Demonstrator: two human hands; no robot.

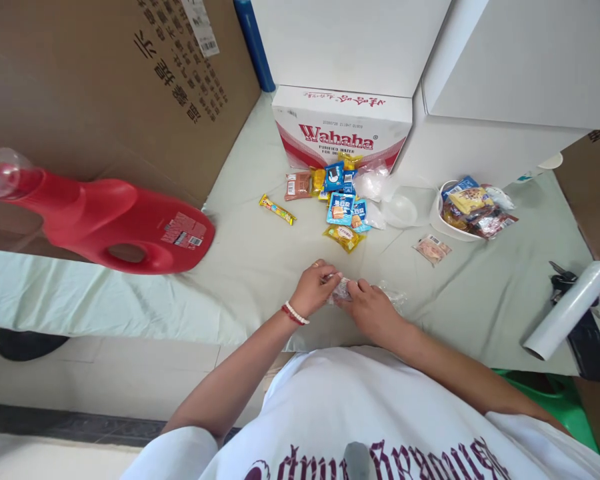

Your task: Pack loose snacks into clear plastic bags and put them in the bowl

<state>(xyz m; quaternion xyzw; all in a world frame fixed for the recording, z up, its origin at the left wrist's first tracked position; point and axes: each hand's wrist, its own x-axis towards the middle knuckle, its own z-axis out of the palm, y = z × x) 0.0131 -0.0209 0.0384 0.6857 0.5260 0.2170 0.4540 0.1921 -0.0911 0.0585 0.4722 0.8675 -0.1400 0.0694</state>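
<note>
Close to the table's front edge, my left hand (316, 288) and my right hand (373, 312) meet around a small packet in clear plastic (341, 291). Fingers of both hands pinch it; what is inside cannot be made out. Loose clear film (395, 297) spreads out by my right hand. Beyond my hands lies a pile of wrapped snacks, with a yellow packet (345, 237) nearest and blue packets (341, 209) behind it. A yellow stick-shaped snack (277, 209) lies apart on the left, and a flat pinkish packet (433, 250) on the right.
A big red jug (130, 227) lies at the left beside a cardboard box (105, 80). A Wahaha carton (345, 130) stands behind the snacks. Right of them are a clear container (405, 208) and a white bowl (453, 225) of packets. A film roll (570, 310) lies far right.
</note>
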